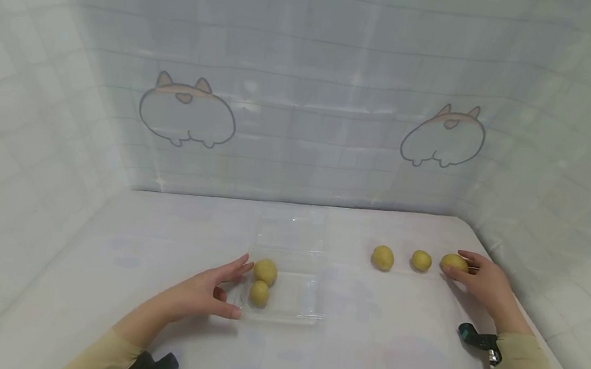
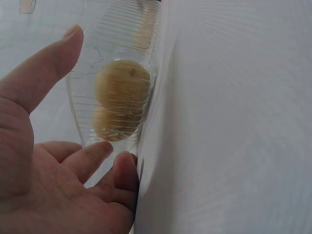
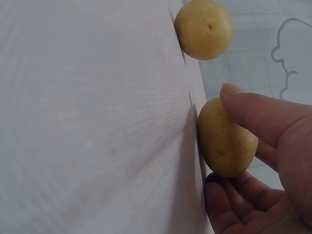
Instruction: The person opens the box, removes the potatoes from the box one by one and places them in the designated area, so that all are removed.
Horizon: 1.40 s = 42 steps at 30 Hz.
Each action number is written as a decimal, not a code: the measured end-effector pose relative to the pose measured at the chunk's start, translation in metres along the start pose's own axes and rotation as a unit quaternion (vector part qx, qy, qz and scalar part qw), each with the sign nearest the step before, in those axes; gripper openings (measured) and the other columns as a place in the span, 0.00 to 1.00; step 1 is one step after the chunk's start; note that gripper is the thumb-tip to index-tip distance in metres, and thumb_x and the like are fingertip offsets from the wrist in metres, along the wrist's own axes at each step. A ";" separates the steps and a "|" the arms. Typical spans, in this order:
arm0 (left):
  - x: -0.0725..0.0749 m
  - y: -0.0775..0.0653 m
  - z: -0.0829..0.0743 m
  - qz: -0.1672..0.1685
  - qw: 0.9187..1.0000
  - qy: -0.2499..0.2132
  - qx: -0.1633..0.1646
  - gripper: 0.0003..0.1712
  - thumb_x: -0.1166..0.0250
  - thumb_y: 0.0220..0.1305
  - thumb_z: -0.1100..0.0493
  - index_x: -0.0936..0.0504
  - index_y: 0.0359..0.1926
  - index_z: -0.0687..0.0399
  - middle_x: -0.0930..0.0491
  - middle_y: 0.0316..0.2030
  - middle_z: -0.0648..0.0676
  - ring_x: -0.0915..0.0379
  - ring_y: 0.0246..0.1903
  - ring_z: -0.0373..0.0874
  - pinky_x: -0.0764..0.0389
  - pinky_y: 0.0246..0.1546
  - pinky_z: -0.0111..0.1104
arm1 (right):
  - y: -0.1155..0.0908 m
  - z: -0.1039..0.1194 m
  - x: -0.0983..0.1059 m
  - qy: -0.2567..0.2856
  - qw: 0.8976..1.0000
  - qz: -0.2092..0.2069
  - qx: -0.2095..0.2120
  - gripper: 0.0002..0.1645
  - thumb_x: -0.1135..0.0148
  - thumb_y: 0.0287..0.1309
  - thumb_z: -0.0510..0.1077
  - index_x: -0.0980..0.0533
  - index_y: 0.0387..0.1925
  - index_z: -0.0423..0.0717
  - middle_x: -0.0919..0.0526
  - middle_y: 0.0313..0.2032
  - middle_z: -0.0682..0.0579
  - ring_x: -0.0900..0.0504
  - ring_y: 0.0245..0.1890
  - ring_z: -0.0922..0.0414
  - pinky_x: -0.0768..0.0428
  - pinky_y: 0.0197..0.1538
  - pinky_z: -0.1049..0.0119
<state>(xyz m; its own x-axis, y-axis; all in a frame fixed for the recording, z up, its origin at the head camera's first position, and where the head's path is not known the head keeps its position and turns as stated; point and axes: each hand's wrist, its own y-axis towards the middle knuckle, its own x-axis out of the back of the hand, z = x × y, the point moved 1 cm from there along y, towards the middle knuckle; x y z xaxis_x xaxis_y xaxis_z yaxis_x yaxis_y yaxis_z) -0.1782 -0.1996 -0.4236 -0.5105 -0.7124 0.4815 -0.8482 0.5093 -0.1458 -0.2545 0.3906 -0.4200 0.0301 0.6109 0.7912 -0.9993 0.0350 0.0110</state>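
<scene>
My right hand is at the far right of the table, with thumb and fingers round a potato. In the right wrist view that potato sits right at the tabletop, the thumb over one side and fingertips at the other. My left hand is beside the left wall of a clear plastic box, thumb and fingers spread apart. Inside the box, along its left side, lie two potatoes, a rear potato and a front potato. The box's lid is folded back behind it.
Left of the held potato, a small potato and a larger potato lie in a row on the white tabletop. Pale quilted curtains with cartoon animals stand behind the table and at its sides.
</scene>
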 end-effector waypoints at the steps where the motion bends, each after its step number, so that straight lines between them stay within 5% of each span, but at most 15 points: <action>1: 0.001 -0.001 0.000 -0.002 1.000 0.004 -0.001 0.62 0.22 0.53 0.51 0.54 0.79 0.44 0.42 0.74 0.46 0.31 0.41 0.49 0.27 0.40 0.32 | 0.001 0.001 -0.002 0.006 1.000 0.004 -0.001 0.55 0.37 0.59 0.68 0.40 0.70 0.31 0.32 0.60 0.24 0.32 0.59 0.31 0.27 0.53 0.40; 7: 0.002 -0.003 0.002 -0.004 1.000 0.013 -0.008 0.62 0.23 0.53 0.49 0.54 0.79 0.45 0.43 0.74 0.46 0.32 0.51 0.49 0.26 0.43 0.32 | 0.003 0.002 -0.003 0.008 1.000 0.011 -0.009 0.57 0.40 0.60 0.69 0.43 0.71 0.31 0.35 0.62 0.23 0.35 0.61 0.29 0.29 0.54 0.38; 23: 0.001 -0.002 -0.001 -0.003 1.000 0.003 -0.016 0.62 0.22 0.53 0.51 0.53 0.79 0.46 0.42 0.74 0.46 0.33 0.55 0.49 0.26 0.45 0.34 | 0.001 0.004 0.011 -0.011 1.000 -0.001 0.001 0.54 0.54 0.66 0.73 0.46 0.74 0.34 0.38 0.65 0.24 0.39 0.63 0.28 0.32 0.53 0.34; 31: -0.001 -0.002 -0.003 -0.004 1.000 0.000 -0.006 0.62 0.22 0.52 0.52 0.53 0.79 0.46 0.41 0.74 0.47 0.30 0.44 0.51 0.27 0.42 0.33 | -0.007 0.030 0.021 -0.009 0.999 -0.035 0.037 0.50 0.50 0.67 0.70 0.44 0.74 0.38 0.36 0.66 0.27 0.37 0.63 0.28 0.30 0.52 0.34; 42: -0.002 -0.003 -0.001 -0.008 1.000 -0.006 -0.015 0.62 0.22 0.52 0.52 0.53 0.79 0.47 0.41 0.73 0.46 0.32 0.51 0.49 0.26 0.44 0.33 | -0.009 0.086 0.024 0.006 0.995 -0.027 0.100 0.48 0.44 0.64 0.68 0.40 0.73 0.42 0.32 0.65 0.34 0.31 0.61 0.34 0.29 0.54 0.37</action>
<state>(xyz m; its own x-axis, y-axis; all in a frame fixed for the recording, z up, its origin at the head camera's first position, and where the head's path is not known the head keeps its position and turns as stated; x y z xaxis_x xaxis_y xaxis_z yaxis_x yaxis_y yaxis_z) -0.1745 -0.1987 -0.4232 -0.4979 -0.7263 0.4740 -0.8523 0.5109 -0.1123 -0.2461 0.3373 -0.3484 0.0826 0.6215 0.7791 -0.9804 -0.0896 0.1755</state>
